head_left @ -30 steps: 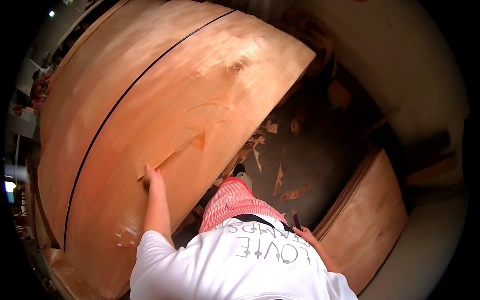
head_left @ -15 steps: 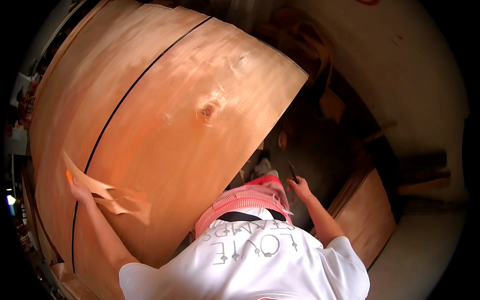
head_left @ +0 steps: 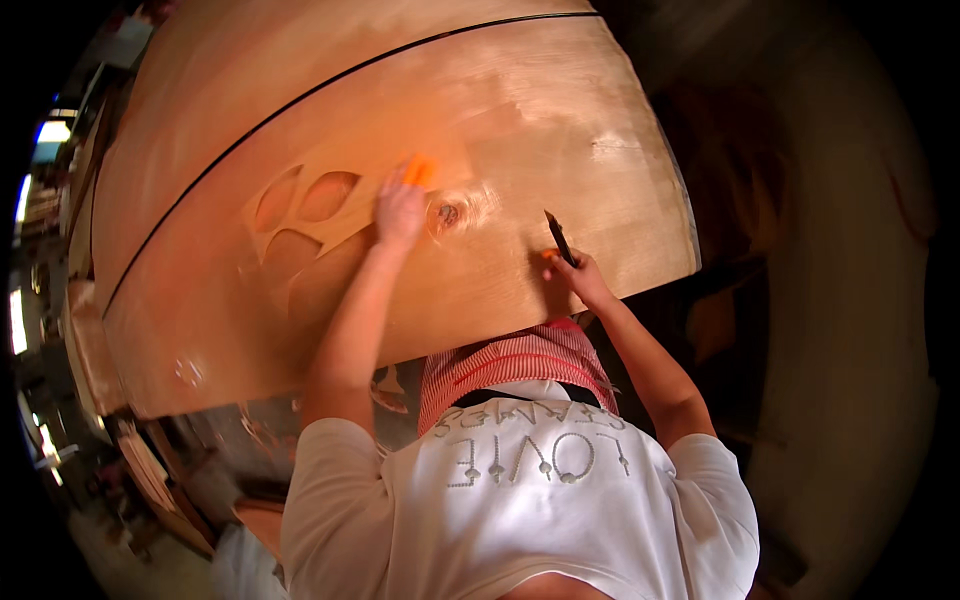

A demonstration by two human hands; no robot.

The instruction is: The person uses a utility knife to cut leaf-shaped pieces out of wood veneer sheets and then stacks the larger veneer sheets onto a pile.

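A thin, pale brown wood veneer piece (head_left: 332, 225) with several leaf-shaped cut-outs lies on the large wooden sheet (head_left: 540, 100). My left hand (head_left: 400, 208), its fingertips orange, rests on the right part of this piece with the fingers stretched forward, a little blurred. Closed round a slim black utility knife (head_left: 560, 238), my right hand (head_left: 585, 275) is over the near right part of the sheet, and the knife's tip points up and left. A bit of orange shows at its fingers too. A dark round knot (head_left: 446, 213) in the wood lies just right of my left hand.
A black line (head_left: 330, 72) curves across the sheet beyond both hands. The sheet's near edge meets my red-striped apron (head_left: 520, 360). Veneer scraps (head_left: 390, 388) lie below that edge. Stacked boards (head_left: 150, 465) stand at the lower left; a pale wall curves along the right.
My left hand has brought the veneer piece from the left to the middle of the sheet. My right hand has come up over the sheet with the knife. The view has turned.
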